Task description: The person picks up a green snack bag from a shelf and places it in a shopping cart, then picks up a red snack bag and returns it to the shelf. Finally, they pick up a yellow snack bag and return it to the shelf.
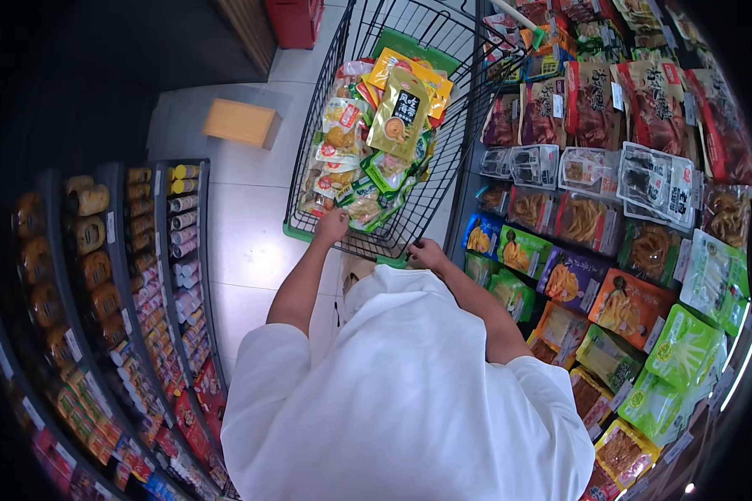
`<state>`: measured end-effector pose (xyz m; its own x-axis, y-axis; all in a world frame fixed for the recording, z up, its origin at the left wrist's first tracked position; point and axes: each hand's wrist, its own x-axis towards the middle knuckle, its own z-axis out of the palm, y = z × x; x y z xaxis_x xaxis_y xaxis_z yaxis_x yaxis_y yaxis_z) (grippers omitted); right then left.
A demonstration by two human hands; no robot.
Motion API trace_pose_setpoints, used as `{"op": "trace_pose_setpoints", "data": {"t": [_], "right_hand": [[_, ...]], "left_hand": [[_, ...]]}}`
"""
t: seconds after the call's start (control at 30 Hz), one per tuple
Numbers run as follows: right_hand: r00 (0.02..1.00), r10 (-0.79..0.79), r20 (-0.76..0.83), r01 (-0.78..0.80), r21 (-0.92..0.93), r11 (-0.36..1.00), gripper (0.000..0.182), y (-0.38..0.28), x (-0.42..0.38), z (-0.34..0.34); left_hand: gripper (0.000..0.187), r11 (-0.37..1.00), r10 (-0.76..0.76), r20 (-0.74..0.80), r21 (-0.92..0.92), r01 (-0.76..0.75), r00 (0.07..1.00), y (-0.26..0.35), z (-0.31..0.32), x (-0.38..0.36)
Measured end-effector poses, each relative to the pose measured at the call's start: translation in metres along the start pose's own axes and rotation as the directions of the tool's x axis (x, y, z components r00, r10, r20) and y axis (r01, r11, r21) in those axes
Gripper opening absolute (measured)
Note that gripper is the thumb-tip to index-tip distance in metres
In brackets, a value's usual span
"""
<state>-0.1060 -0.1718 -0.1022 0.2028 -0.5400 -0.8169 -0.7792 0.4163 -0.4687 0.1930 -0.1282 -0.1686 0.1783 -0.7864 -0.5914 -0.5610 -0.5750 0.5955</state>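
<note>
White-sleeved arms reaching forward, left hand [332,225] and right hand [427,251] both closed on the near rim of the black wire cart [459,125], snack packets [374,146] heaped inside, hanging snack bags [610,209] right, jar shelves [154,250] left, cardboard box [241,122] far on the floor.

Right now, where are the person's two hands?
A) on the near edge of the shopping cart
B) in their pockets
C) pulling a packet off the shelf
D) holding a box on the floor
A: the left hand and the right hand both rest on the near rim of the shopping cart, which is full of snack packets.
</note>
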Motion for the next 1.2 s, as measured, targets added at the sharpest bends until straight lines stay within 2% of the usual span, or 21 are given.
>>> {"op": "trace_pose_setpoints", "data": {"t": [0.13,0.23,0.27,0.37,0.4,0.5,0.53,0.63,0.67,0.77,0.83,0.9,0.93,1.0,1.07,1.13,1.2], "right_hand": [[0.999,-0.031,-0.016,0.028,-0.156,0.987,0.035,0.002,0.006,-0.001],[0.997,-0.079,-0.022,0.073,-0.212,0.975,0.036,0.004,0.009,-0.002],[0.996,-0.090,-0.018,0.084,-0.213,0.973,0.035,0.006,0.009,-0.002],[0.996,-0.083,0.020,0.085,-0.238,0.967,0.037,-0.002,0.003,-0.005],[0.997,-0.069,0.030,0.075,-0.238,0.968,0.037,-0.004,0.001,-0.005],[0.993,-0.097,0.073,0.111,-0.239,0.965,0.037,0.015,0.018,-0.001],[0.989,-0.117,0.089,0.136,-0.239,0.962,0.037,0.017,0.019,0.001],[0.981,0.019,0.194,0.002,-0.107,0.994,0.038,0.018,0.004,0.006],[0.970,0.062,0.237,-0.039,-0.102,0.994,0.042,0.019,0.001,0.010],[0.909,0.158,0.386,-0.168,-0.010,0.986,0.048,0.031,-0.008,0.026],[0.856,0.188,0.481,-0.266,0.099,0.959,0.050,0.053,0.005,0.046],[0.863,0.167,0.478,-0.315,0.249,0.916,0.051,0.063,0.000,0.061],[0.875,0.175,0.451,-0.332,0.298,0.895,0.050,0.065,0.002,0.068],[0.880,0.190,0.435,-0.374,0.391,0.841,0.047,0.069,0.007,0.078],[0.878,0.212,0.428,-0.388,0.382,0.839,0.047,0.065,0.009,0.081],[0.873,0.237,0.427,-0.380,0.288,0.879,0.043,0.063,0.010,0.076],[0.890,0.252,0.379,-0.346,0.204,0.916,0.041,0.060,0.012,0.072]], "left_hand": [[0.024,0.986,0.142,-0.210,-0.053,-0.157,0.967,0.021,-0.005,-0.026],[0.021,0.979,0.201,-0.272,0.059,-0.192,0.941,0.034,0.000,-0.054],[0.018,0.978,0.206,-0.269,0.019,-0.209,0.941,0.035,0.006,-0.062],[0.015,0.956,0.270,-0.338,0.202,-0.211,0.902,0.049,0.016,-0.102],[0.014,0.962,0.183,-0.310,0.252,-0.105,0.933,0.050,0.027,-0.113],[0.014,0.953,0.249,-0.491,0.277,-0.122,0.835,0.047,0.060,-0.142],[0.015,0.975,0.210,-0.453,0.160,-0.153,0.866,0.047,0.066,-0.146],[0.017,0.979,0.191,-0.522,0.040,-0.199,0.831,0.054,0.088,-0.167],[0.027,0.978,0.209,-0.470,0.080,-0.194,0.857,0.054,0.092,-0.175],[0.021,0.965,0.210,-0.660,0.019,-0.263,0.721,0.042,0.145,-0.187],[0.019,0.977,-0.044,-0.520,-0.199,-0.071,0.853,0.031,0.172,-0.223],[0.018,0.881,-0.256,-0.506,-0.473,-0.016,0.824,0.008,0.205,-0.268],[0.017,0.825,-0.400,-0.518,-0.563,0.051,0.756,-0.010,0.208,-0.300],[0.017,0.653,-0.639,-0.490,-0.753,0.083,0.593,-0.025,0.221,-0.344],[0.017,0.439,-0.839,-0.423,-0.898,-0.034,0.343,-0.086,0.272,-0.359],[0.021,0.387,-0.917,-0.361,-0.909,0.156,0.170,-0.109,0.302,-0.394],[0.031,0.254,-0.959,-0.198,-0.916,0.310,0.201,-0.132,0.341,-0.420]]}}
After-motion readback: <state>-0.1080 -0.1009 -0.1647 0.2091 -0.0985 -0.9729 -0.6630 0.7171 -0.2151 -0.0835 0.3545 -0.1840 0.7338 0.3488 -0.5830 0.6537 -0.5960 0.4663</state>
